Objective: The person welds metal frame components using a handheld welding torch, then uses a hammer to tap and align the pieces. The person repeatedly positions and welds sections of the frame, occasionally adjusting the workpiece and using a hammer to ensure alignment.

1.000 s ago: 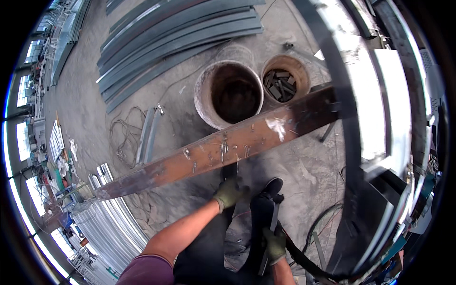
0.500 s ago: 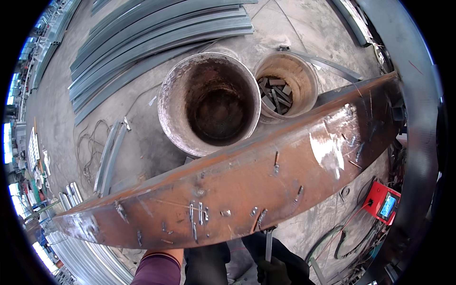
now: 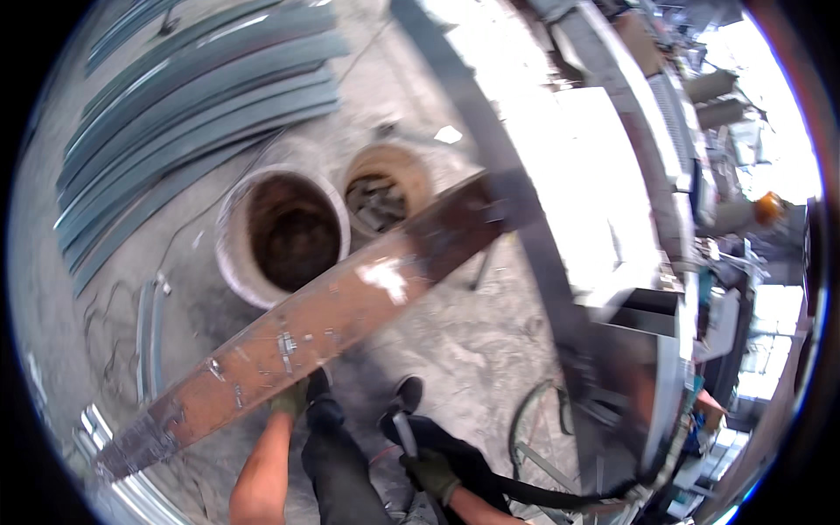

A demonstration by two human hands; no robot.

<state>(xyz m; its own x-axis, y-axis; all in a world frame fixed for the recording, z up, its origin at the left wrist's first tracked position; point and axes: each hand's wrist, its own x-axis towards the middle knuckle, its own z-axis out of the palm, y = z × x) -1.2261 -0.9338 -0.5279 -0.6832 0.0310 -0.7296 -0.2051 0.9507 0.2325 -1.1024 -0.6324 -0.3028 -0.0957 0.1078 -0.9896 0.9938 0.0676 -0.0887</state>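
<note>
A long rusty steel beam (image 3: 341, 297) runs slantwise across the middle, with weld marks and a bright ground patch on its face. My left hand (image 3: 287, 401), in a greenish work glove, is at the beam's near edge. Its fingers are hidden there, so I cannot tell whether they grip. My right hand (image 3: 430, 472), in a dark green glove, is closed around a narrow grey metal bar (image 3: 404, 435) in front of my legs. The bar's upper end stands apart from the beam; motion blur hides its exact kind.
Beyond the beam stand a large round bin (image 3: 226, 254) and a smaller bin (image 3: 420, 166) of metal offcuts. Long grey steel profiles (image 3: 210, 87) lie at the far left. A dark steel beam (image 3: 534, 219) crosses on the right. A hose (image 3: 523, 420) curves over the floor at lower right.
The view has swung right and shows the workpiece smaller. The bar in my right hand has come away from the beam's near edge. My left glove and more of that forearm now show.
</note>
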